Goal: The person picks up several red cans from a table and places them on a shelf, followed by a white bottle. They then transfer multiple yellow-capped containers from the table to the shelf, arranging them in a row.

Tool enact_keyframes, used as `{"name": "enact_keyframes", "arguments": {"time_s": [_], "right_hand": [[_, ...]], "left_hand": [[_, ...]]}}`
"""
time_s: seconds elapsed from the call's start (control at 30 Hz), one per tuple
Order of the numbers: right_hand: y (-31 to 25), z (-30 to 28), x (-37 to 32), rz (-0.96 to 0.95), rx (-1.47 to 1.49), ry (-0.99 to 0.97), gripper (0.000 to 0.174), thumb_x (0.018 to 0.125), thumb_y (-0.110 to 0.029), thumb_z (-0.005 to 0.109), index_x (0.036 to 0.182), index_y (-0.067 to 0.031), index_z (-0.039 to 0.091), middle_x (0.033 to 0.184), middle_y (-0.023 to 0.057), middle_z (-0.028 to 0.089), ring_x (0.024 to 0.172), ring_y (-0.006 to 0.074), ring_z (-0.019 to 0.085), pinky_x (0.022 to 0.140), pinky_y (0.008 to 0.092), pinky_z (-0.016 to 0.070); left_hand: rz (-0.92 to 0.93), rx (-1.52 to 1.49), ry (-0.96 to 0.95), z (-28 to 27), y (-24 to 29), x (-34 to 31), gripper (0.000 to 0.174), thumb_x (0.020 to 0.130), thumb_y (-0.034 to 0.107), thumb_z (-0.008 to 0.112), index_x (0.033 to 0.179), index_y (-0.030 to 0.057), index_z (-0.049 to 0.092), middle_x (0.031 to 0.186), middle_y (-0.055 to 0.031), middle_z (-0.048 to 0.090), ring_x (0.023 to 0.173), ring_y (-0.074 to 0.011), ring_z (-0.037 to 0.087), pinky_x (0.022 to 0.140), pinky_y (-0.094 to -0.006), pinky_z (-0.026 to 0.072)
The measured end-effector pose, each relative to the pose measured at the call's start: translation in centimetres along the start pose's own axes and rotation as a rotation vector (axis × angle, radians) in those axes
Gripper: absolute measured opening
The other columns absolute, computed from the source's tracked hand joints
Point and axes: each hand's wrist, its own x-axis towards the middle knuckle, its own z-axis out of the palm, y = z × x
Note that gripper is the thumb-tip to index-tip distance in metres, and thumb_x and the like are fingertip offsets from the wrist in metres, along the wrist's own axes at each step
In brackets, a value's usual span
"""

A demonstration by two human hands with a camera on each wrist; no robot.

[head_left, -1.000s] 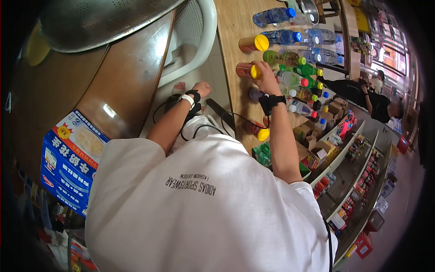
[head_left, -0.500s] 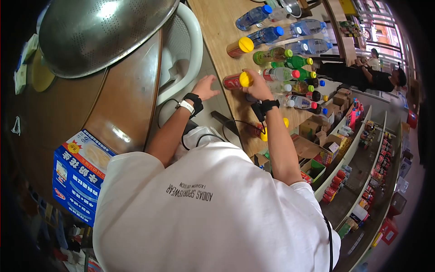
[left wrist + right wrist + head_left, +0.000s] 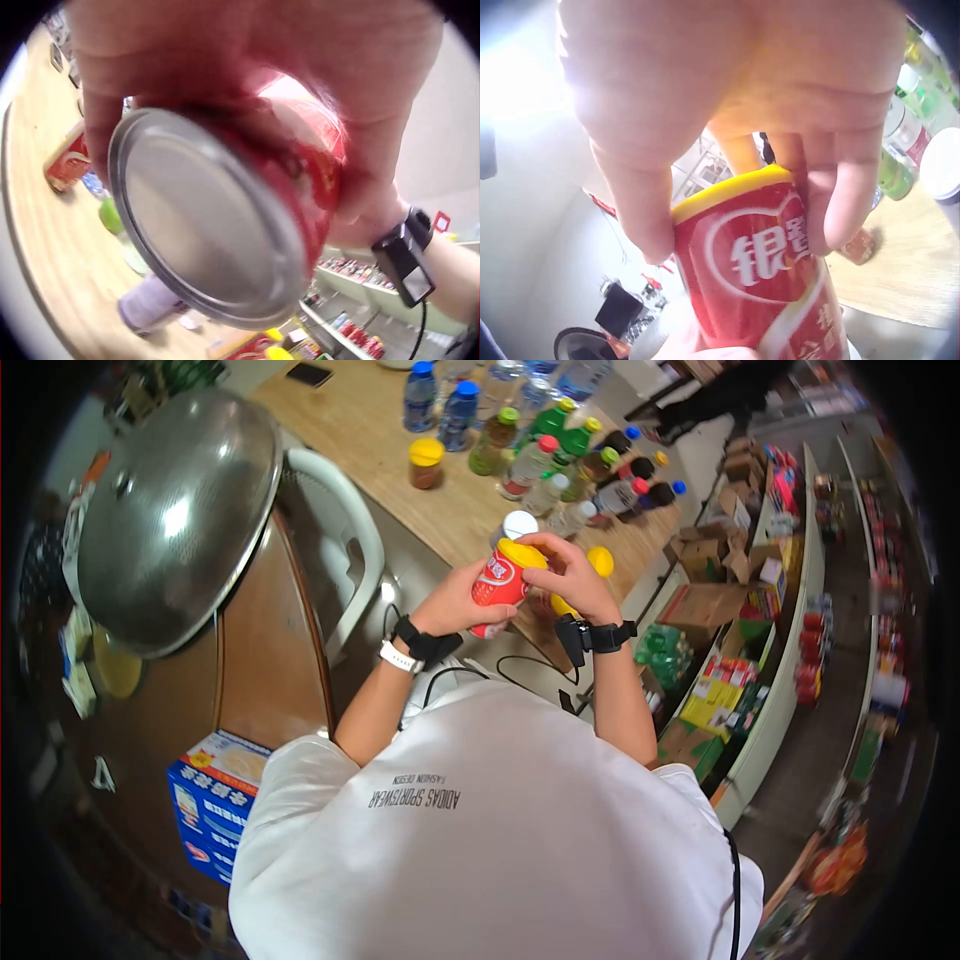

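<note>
Both hands hold one red can (image 3: pixel 497 582) with a yellow lid (image 3: pixel 522 554), off the wooden table near its front edge. The left hand (image 3: pixel 458 603) grips the can's body; in the left wrist view its silver base (image 3: pixel 206 217) faces the camera. The right hand (image 3: pixel 578 582) has thumb and fingers around the can's top at the lid. White characters on the red label (image 3: pixel 757 262) show in the right wrist view. Beyond the hands stands a white-capped container (image 3: pixel 519 526); another yellow-lidded can (image 3: pixel 425 464) stands farther left on the table.
Several bottles (image 3: pixel 528 465) stand on the wooden table (image 3: pixel 370 435), with more yellow-lidded cans (image 3: pixel 600 561) right of the hands. At left are a metal lid (image 3: pixel 180 520), a white chair (image 3: pixel 350 510) and a blue box (image 3: pixel 215 800). Cartons and shelves (image 3: pixel 775 710) stand at right.
The right hand has lifted the red can off the table and brought it toward the body. The left hand has come up and taken hold of it. The head view has turned.
</note>
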Motion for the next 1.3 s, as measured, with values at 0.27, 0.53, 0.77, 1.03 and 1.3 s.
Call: {"name": "enact_keyframes", "arguments": {"time_s": [0.27, 0.53, 0.77, 1.03, 1.3], "right_hand": [[0.6, -1.4, -12.8, -0.213, 0.537, 0.065, 0.055, 0.087, -0.018, 0.071, 0.135, -0.0007, 0.048, 0.133, 0.0107, 0.055, 0.124, 0.0190, 0.053, 0.107, 0.0343, 0.0404], [2.6, -0.2, -22.9, -0.360, 0.765, 0.136, 0.086, 0.074, -0.051, 0.079, 0.135, 0.0004, 0.045, 0.136, 0.0263, 0.052, 0.126, 0.0313, 0.054, 0.109, 0.0424, 0.0409], [5.1, 1.1, -32.0, -0.499, 0.845, 0.292, 0.085, 0.074, -0.051, 0.078, 0.133, 0.0005, 0.047, 0.135, 0.0271, 0.053, 0.121, 0.0310, 0.058, 0.106, 0.0422, 0.0435], [5.8, 2.3, -39.3, -0.604, 0.845, 0.479, 0.084, 0.074, -0.050, 0.078, 0.132, 0.0015, 0.047, 0.134, 0.0284, 0.052, 0.117, 0.0296, 0.059, 0.104, 0.0399, 0.0448], [7.2, 3.0, -40.0, -0.671, 0.939, 0.578, 0.084, 0.074, -0.051, 0.077, 0.132, 0.0031, 0.047, 0.131, 0.0268, 0.056, 0.121, 0.0298, 0.058, 0.106, 0.0395, 0.0436]], "left_hand": [[-0.109, -0.176, -0.396, 8.9, 3.8, -0.8, 0.052, 0.084, 0.021, 0.078, 0.125, 0.0031, 0.053, 0.110, -0.0053, 0.065, 0.099, -0.0131, 0.063, 0.087, -0.0296, 0.0523], [-0.324, -0.446, -0.684, 17.7, 3.5, -4.0, 0.072, 0.080, 0.041, 0.076, 0.130, -0.0011, 0.047, 0.111, -0.0154, 0.063, 0.101, -0.0253, 0.066, 0.086, -0.0372, 0.0554], [-0.472, -0.556, -0.914, 24.9, 1.8, -6.0, 0.077, 0.078, 0.043, 0.077, 0.132, -0.0010, 0.044, 0.112, -0.0186, 0.061, 0.101, -0.0315, 0.065, 0.087, -0.0429, 0.0551], [-0.559, -0.572, -1.153, 30.7, 1.1, -6.4, 0.076, 0.082, 0.041, 0.074, 0.137, -0.0009, 0.041, 0.119, -0.0230, 0.060, 0.106, -0.0329, 0.064, 0.091, -0.0434, 0.0539], [-0.660, -0.555, -1.162, 32.2, 0.0, -6.2, 0.087, 0.075, 0.046, 0.076, 0.139, 0.0004, 0.038, 0.115, -0.0260, 0.059, 0.104, -0.0387, 0.063, 0.089, -0.0486, 0.0540]]}}
